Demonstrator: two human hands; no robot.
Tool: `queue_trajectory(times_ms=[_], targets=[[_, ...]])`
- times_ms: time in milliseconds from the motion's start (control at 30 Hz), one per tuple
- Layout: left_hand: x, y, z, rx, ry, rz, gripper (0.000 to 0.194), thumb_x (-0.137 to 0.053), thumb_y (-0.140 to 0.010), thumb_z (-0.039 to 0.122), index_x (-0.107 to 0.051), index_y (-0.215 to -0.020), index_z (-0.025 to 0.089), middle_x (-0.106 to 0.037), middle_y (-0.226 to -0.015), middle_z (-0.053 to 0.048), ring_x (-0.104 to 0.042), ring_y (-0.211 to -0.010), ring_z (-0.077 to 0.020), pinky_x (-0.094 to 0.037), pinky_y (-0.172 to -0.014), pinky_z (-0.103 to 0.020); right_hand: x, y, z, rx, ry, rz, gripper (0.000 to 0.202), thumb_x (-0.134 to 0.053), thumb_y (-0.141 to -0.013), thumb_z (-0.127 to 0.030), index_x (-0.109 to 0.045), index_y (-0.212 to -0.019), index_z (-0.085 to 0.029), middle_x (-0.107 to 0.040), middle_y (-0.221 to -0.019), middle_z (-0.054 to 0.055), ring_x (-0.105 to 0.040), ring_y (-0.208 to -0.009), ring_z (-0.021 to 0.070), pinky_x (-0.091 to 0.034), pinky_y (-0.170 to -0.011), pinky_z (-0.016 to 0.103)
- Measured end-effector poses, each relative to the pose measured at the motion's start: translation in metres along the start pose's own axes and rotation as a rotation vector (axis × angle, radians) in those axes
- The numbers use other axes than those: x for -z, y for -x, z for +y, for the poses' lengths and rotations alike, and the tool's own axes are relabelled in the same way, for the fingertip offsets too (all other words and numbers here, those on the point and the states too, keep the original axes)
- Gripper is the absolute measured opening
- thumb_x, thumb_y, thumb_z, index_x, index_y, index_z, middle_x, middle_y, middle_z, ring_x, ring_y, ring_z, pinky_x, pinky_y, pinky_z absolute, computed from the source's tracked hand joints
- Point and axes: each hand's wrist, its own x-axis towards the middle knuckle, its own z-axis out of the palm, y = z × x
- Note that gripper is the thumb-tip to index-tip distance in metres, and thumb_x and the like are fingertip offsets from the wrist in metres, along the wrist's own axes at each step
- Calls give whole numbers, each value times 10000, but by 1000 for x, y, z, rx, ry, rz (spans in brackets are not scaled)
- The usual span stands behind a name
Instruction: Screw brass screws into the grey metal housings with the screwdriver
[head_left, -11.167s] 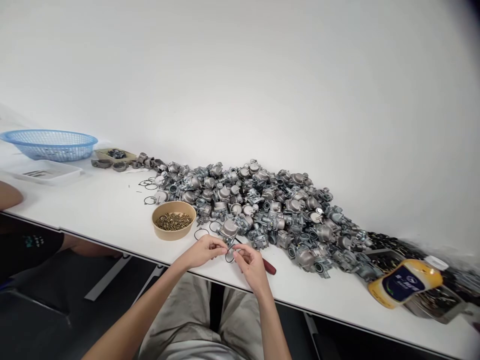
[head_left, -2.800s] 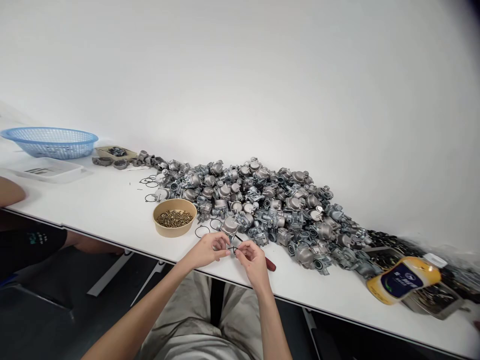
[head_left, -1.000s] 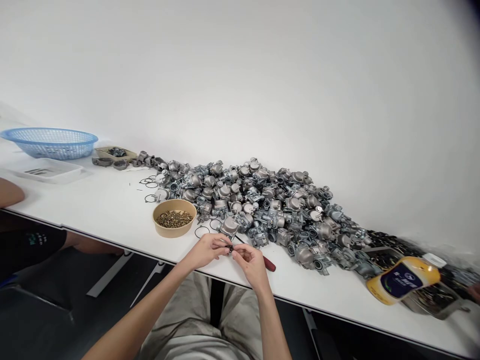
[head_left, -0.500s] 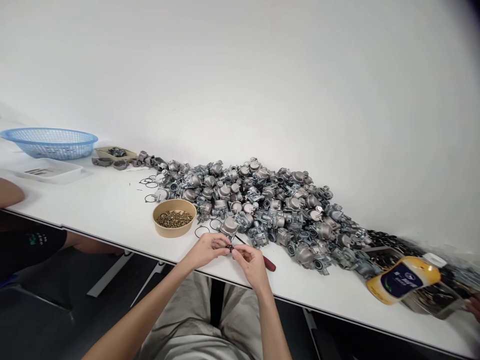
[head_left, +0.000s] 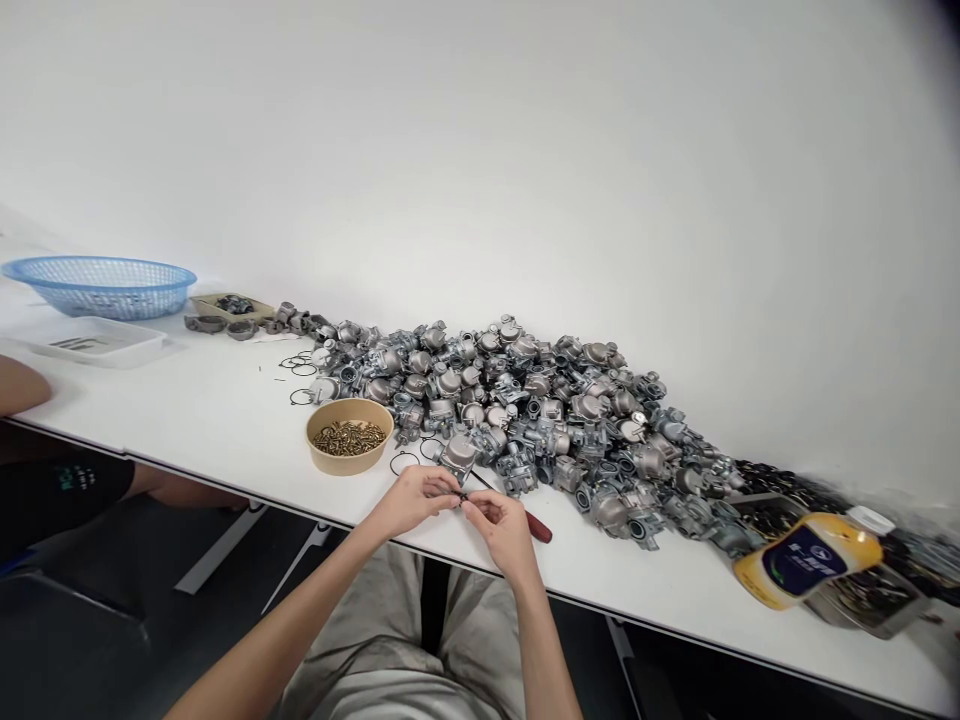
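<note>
While my left hand (head_left: 416, 502) and right hand (head_left: 498, 522) pinch a small dark piece (head_left: 463, 497), work looks unfinished. Metal parts (head_left: 555, 438) lie heaped beyond.

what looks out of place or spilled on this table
Nothing looks clearly spilled: the brass-colored pieces sit inside the tan bowl. Slightly odd are two thin dark bits loose on the white table, beyond and left of the bowl, perhaps stray scraps; they are too small to identify.

Soft light brightens the wall (head_left: 480, 180), the view's upper-right corner dark
</note>
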Motion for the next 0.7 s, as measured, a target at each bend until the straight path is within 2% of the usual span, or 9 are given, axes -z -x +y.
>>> queue_trajectory(times_ms=[433,700], targets=[[0,-1,-5,43,56,-16,257,-752,-738,236,-678,-965,140,-717,-694,-31,-695,-669,-176,-509,-615,-242,-3,2,-2,-26,-112,-11,286,-750,-815,-417,-687,-848,-140,-739,-807,116,-706,-785,249,-523,-712,308],[1,0,-5,20,49,-44,266,-766,-747,247,-682,-979,147,-733,-689,-37,-703,-674,-182,-533,-672,-265,-4,2,-6,-15,-100,-21,235,-747,-812,-352,-663,-899,-150,-735,-763,88,-703,-748,222,-503,-675,273]])
